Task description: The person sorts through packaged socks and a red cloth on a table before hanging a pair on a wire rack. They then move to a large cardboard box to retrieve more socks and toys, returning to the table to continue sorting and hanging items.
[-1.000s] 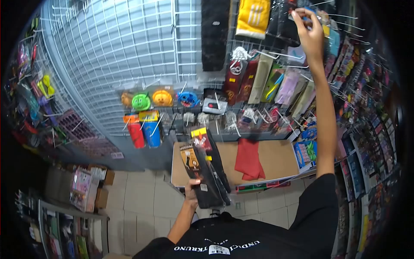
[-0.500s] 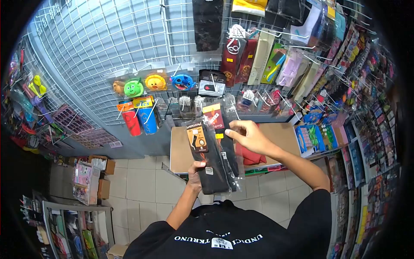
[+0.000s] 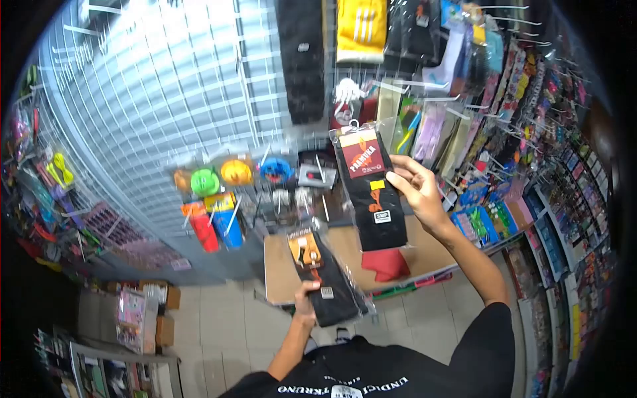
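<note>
My right hand (image 3: 417,192) grips a clear packet of black socks with a red label (image 3: 369,186) and holds it up in front of the wire display wall. Lower down, my left hand (image 3: 305,300) holds a stack of similar black sock packets with an orange label (image 3: 325,275) by its bottom end. The two lots are apart, the raised packet above and to the right of the stack.
A white wire grid wall (image 3: 172,93) carries hooks with hanging goods: round toy faces (image 3: 206,180), cups (image 3: 219,222), a yellow garment (image 3: 360,30). A low brown table (image 3: 285,262) with a red cloth (image 3: 386,263) stands below. Packed racks (image 3: 551,186) line the right; boxes (image 3: 142,308) sit on the tiled floor.
My right hand came down from the upper hooks, took one red-labelled sock packet off the stack, and has lifted it up and right. The left hand's stack sank lower.
</note>
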A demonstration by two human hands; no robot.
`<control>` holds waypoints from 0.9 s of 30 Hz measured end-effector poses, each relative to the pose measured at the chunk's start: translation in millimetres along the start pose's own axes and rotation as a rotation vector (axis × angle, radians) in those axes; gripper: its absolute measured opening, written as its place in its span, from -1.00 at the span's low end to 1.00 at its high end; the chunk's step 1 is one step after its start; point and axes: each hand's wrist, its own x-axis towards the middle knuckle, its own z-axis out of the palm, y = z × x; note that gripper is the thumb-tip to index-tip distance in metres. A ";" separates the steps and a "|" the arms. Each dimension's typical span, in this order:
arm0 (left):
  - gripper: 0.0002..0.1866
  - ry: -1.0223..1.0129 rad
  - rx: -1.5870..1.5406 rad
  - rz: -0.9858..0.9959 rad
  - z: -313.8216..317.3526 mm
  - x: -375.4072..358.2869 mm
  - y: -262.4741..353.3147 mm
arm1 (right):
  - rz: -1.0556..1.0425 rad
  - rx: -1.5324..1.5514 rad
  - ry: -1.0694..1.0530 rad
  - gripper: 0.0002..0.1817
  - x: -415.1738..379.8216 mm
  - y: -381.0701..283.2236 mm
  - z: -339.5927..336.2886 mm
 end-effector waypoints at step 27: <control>-0.58 -0.050 -0.041 0.107 8.3 -22.8 7.5 | -0.600 0.146 0.524 -0.62 213.6 -160.5 -109.3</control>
